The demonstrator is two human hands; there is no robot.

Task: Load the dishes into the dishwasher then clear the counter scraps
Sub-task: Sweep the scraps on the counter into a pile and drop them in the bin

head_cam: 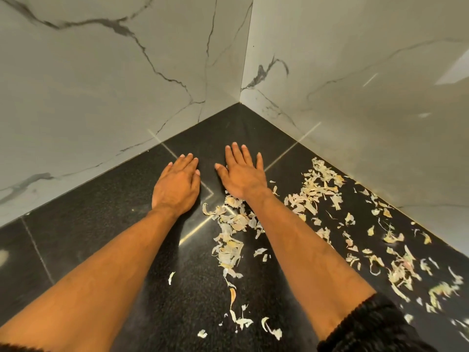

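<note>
Pale, papery peel scraps (229, 237) lie scattered over a black speckled counter (101, 224). One drift runs between my forearms, and a wider spread of scraps (314, 191) lies to the right along the wall. My left hand (177, 182) lies flat on the counter with straight fingers, left of the scraps. Palm down beside it, my right hand (243, 174) also has its fingers straight, its wrist just above the nearest scraps. Neither hand holds anything. No dishes or dishwasher are in view.
White marble-patterned walls (127, 85) meet in a corner (239, 102) straight ahead and close the counter on the left and right. Thin pale joint lines cross the counter. A black sleeve (375, 323) is pushed up on my right arm.
</note>
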